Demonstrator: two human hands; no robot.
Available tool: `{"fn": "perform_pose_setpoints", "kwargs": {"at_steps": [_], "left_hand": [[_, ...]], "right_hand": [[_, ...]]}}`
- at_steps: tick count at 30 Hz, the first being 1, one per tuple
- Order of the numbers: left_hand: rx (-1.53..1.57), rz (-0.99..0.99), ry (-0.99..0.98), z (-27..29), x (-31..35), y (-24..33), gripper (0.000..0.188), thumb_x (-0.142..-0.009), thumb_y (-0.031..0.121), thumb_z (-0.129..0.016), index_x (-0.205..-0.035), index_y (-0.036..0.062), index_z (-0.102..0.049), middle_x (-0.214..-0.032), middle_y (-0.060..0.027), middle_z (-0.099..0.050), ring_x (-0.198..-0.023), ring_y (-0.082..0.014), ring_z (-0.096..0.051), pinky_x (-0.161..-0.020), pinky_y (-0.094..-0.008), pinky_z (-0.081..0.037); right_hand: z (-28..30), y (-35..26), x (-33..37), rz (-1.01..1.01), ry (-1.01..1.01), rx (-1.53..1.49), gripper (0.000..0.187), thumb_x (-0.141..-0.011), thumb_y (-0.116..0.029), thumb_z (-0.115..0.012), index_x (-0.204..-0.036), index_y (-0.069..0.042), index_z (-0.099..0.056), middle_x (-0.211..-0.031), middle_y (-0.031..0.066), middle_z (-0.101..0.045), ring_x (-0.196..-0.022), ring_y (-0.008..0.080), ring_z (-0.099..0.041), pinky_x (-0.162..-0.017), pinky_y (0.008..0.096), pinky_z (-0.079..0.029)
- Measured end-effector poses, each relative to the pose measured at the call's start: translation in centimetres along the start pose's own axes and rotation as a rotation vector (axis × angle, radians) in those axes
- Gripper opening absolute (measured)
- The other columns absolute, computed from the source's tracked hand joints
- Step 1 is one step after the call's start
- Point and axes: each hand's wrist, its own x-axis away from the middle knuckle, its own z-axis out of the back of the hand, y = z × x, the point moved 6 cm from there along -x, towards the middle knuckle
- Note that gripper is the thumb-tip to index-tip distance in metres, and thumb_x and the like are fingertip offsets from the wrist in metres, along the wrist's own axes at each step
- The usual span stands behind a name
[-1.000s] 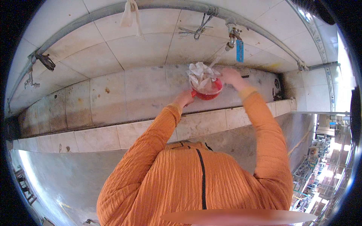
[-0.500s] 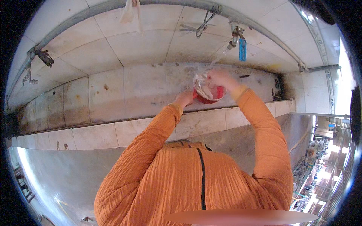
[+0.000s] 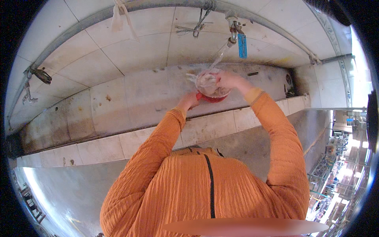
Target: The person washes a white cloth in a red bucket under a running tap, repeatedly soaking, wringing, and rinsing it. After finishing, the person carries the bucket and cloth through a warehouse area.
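A small red pan-like scoop [image 3: 215, 99] is held over the trough, under the running tap [image 3: 233, 34]. My left hand [image 3: 188, 101] is closed around its red handle. Inside lies a soft, wet, whitish cloth-like bundle [image 3: 206, 81], partly above the rim. My right hand [image 3: 232, 80] reaches in from the right, its fingers bent and pressed into the bundle; the fingertips are partly hidden. A stream of water [image 3: 218, 58] falls at the far side of the scoop and splashes there.
The long tiled trough [image 3: 108, 108] has a raised front ledge [image 3: 205, 129]. A blue tag [image 3: 242, 46] hangs by the tap from a wall pipe [image 3: 154, 4]. Another tap [image 3: 29, 94] is at far left. A pale cloth [image 3: 121, 21] and twisted wire [image 3: 196, 27] hang from the pipe.
The scoop and both hands have shifted slightly left in view, as have the tap and pipe. The whitish bundle now covers more of the scoop's red inside. Water keeps running.
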Motion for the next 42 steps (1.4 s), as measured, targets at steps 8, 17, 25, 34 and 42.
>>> {"fn": "perform_pose_setpoints", "kwargs": {"at_steps": [8,17,25,34,42], "left_hand": [[0.115,0.177,-0.066,1.3,1.7,1.6,0.016,-0.068,0.018,-0.057,-0.074,0.0049,-0.052,-0.048,-0.0095,-0.052,-0.037,-0.0201,-0.051,-0.034,-0.0338,-0.041],[0.065,0.252,-0.198,0.8,0.9,-0.7,0.016,-0.067,0.016,-0.053,-0.070,-0.0005,-0.053,-0.052,-0.0107,-0.055,-0.043,-0.0204,-0.055,-0.039,-0.0326,-0.044],[0.245,0.238,-0.048,1.3,0.7,0.0,0.011,-0.066,0.015,-0.054,-0.071,0.0050,-0.052,-0.048,-0.0091,-0.051,-0.036,-0.0201,-0.051,-0.033,-0.0340,-0.041],[-0.213,0.133,0.050,1.2,0.0,-0.9,0.023,-0.069,0.021,-0.052,-0.087,0.0077,-0.058,-0.084,-0.0143,-0.059,-0.082,-0.0303,-0.056,-0.069,-0.0404,-0.045],[-0.378,0.121,-0.092,0.3,0.3,-1.5,0.025,-0.073,0.017,-0.048,-0.095,0.0077,-0.055,-0.094,-0.0131,-0.057,-0.088,-0.0292,-0.055,-0.073,-0.0399,-0.045]], "right_hand": [[-1.8,5.1,0.8,-0.173,0.042,0.418,0.025,-0.068,-0.029,-0.055,-0.085,-0.011,-0.061,-0.079,0.0129,-0.060,-0.070,0.0274,-0.059,-0.059,0.0428,-0.046],[-3.4,-0.4,1.7,0.230,-0.032,0.431,0.022,-0.076,-0.023,-0.044,-0.080,-0.008,-0.060,-0.071,0.0132,-0.059,-0.065,0.0273,-0.059,-0.054,0.0407,-0.047],[-1.2,5.4,-1.9,-0.207,0.261,0.502,0.022,-0.075,-0.018,-0.043,-0.077,-0.006,-0.062,-0.073,0.0117,-0.061,-0.066,0.0267,-0.060,-0.053,0.0397,-0.047],[-3.1,5.0,-0.1,-0.088,0.064,0.654,0.023,-0.074,-0.018,-0.044,-0.078,-0.005,-0.062,-0.072,0.0142,-0.060,-0.066,0.0277,-0.060,-0.055,0.0402,-0.047],[-6.6,3.6,-0.1,-0.185,0.106,0.137,0.019,-0.071,-0.016,-0.049,-0.082,-0.005,-0.060,-0.072,0.0128,-0.060,-0.062,0.0266,-0.059,-0.054,0.0385,-0.047]]}}
